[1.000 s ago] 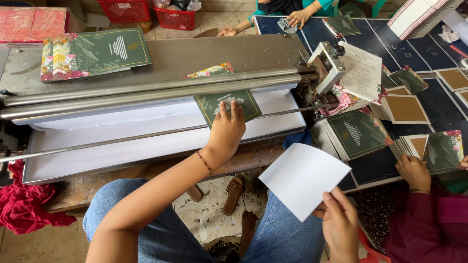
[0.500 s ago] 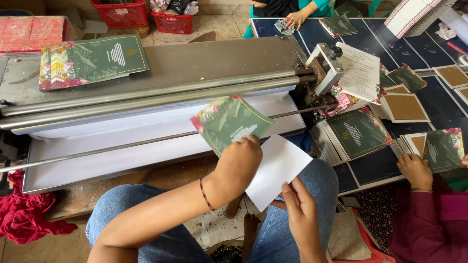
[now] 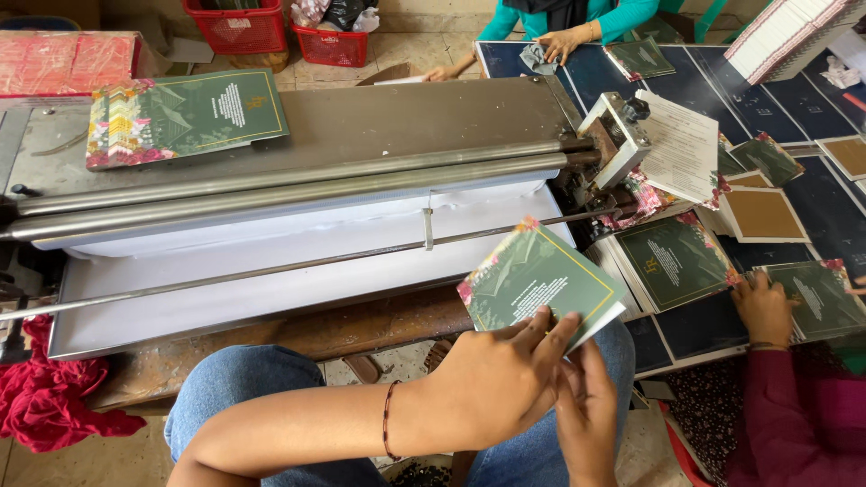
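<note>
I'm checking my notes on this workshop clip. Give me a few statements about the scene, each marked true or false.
1. Both hands, left hand and right hand, hold the dark green floral-edged card. True.
2. The card lies between the long metal rollers. False: it is held clear, in front of them.
3. A stack of green printed cards lies on the machine's top left. True.
4. The crumpled cloth at lower left is blue. False: it is red.

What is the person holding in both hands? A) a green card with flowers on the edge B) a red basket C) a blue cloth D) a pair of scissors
A: the left hand and right hand together hold a green card with a floral border, over the lap.
</note>
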